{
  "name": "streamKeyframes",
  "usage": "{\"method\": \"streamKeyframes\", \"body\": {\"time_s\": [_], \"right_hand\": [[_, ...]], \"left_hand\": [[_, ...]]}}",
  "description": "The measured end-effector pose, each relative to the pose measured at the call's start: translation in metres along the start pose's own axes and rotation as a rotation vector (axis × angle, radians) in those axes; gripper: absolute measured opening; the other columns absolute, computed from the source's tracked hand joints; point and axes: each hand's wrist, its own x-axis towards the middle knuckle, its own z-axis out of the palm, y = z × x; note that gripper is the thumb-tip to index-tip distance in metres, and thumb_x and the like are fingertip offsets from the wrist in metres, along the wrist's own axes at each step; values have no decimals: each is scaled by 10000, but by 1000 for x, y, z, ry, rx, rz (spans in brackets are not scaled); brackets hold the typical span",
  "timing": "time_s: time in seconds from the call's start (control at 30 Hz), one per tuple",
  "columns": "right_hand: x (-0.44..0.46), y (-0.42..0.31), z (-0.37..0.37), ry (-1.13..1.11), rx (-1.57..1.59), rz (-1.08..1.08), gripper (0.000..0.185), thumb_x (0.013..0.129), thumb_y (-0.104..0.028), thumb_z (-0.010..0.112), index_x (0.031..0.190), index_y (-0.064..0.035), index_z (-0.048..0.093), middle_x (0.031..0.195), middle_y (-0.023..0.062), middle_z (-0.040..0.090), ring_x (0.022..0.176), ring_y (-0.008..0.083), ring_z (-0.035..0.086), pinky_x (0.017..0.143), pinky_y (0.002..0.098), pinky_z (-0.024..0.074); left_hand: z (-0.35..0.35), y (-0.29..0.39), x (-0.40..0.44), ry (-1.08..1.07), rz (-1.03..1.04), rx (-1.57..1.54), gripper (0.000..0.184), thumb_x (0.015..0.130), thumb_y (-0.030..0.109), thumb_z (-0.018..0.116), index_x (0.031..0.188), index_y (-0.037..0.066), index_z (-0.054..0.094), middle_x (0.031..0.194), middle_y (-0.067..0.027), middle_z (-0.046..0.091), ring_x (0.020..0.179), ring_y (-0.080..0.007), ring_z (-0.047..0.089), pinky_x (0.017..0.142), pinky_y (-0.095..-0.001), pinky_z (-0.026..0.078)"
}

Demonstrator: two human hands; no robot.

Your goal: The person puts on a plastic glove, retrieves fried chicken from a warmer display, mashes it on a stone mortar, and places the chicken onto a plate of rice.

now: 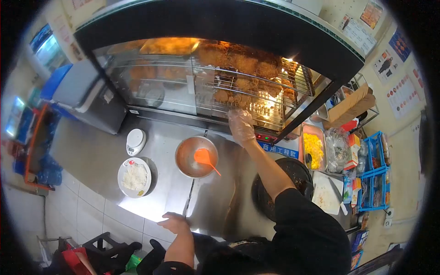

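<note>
My right hand [241,127], in a see-through plastic glove, reaches into the open side of a glass-fronted food warmer [160,112]. Its fingertips are beside browned, fried-looking pieces [246,85] on the wire racks; glare and the glove hide whether they grip one. Low at the counter's front edge is my bare left hand [175,223], fingers stretched out and holding nothing. Between the hands stands a metal bowl [181,166] with an orange ladle [203,157] in it. A white plate [123,182] of white rice [136,177] sits to the left.
A small white scale [135,140] lies behind the plate. At right are a black round pan [293,172], a tray of yellow food [313,147], a knife [338,192] on a white board [323,197], and blue baskets [373,188]. A grey cool box [87,94] stands at left.
</note>
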Motion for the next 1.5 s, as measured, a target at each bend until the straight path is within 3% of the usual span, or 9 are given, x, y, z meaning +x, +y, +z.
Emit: {"method": "streamKeyframes", "body": {"time_s": [0.2, 0.23, 0.37, 0.5, 0.73, 0.9, 1.23, 1.33, 1.5], "right_hand": [[-13, -4, 16, 142, 350, 273, 57, 935, -76, 588, 927, -68, 644, 914, 132, 667, 865, 317, 637, 719, 455, 487], [-16, -1, 7, 192, 56, -41, 121, 957, -40, 553, 1004, -49, 664, 940, 119, 675, 822, 289, 627, 725, 399, 504], [-39, 3, -26, 266, 154, -184, 193, 955, -30, 547, 1104, -23, 669, 954, 119, 676, 801, 301, 624, 754, 366, 516], [-121, 18, -54, -16, 1132, 2, 216, 944, -27, 572, 1131, 2, 678, 932, 94, 697, 828, 245, 650, 778, 355, 539], [-249, -2, -125, -137, 798, 395, 209, 1001, -197, 634, 1087, -37, 737, 883, 89, 729, 767, 173, 668, 726, 323, 538], [-266, -13, -180, -494, 925, 927, 323, 1015, -342, 604, 1002, -45, 728, 768, 115, 703, 653, 266, 652, 653, 356, 531], [-291, 16, -187, -361, 817, 804, 351, 1005, -389, 610, 982, -62, 736, 742, 101, 647, 641, 213, 630, 619, 336, 506], [-302, 16, -185, -362, 1020, 991, 256, 1000, -280, 637, 1033, -42, 724, 780, 85, 670, 666, 199, 634, 648, 314, 519], [-312, 42, -201, -154, 759, 739, 161, 956, -117, 666, 1081, -28, 714, 898, 115, 731, 786, 215, 702, 734, 326, 554]], "left_hand": [[0, -7, 4, -64, 5, 45, 687, 1024, 442, 353, 1514, -37, 303, 1284, -324, 585, 1111, -498, 614, 958, -573, 490], [-1, -5, 4, -72, -6, 37, 686, 1025, 446, 351, 1512, -34, 306, 1282, -327, 584, 1110, -499, 614, 955, -576, 489], [-5, -2, -2, -73, 16, 42, 678, 1028, 452, 341, 1494, -40, 322, 1281, -341, 579, 1113, -498, 612, 964, -589, 478], [9, -15, 5, -5, 71, 25, 586, 1031, 406, 370, 1405, -45, 369, 1115, -363, 634, 1013, -498, 648, 895, -597, 492], [18, -20, -3, -33, 55, -8, 585, 1024, 414, 387, 1358, -65, 414, 1110, -334, 644, 1002, -477, 656, 837, -562, 536], [29, -28, -4, 11, 67, -131, 552, 1022, 429, 381, 1271, -59, 445, 1073, -330, 651, 993, -471, 658, 827, -584, 510], [51, -39, 6, 178, 75, 125, 589, 1005, 473, 374, 1287, -39, 449, 1042, -289, 681, 975, -474, 661, 871, -604, 463], [47, -34, 6, 174, 15, 177, 598, 1005, 481, 371, 1301, -34, 442, 1044, -280, 689, 992, -473, 663, 882, -604, 461], [35, -31, 0, 48, 36, 118, 575, 1015, 455, 370, 1310, -37, 413, 1063, -299, 678, 998, -475, 665, 868, -598, 489]]}}
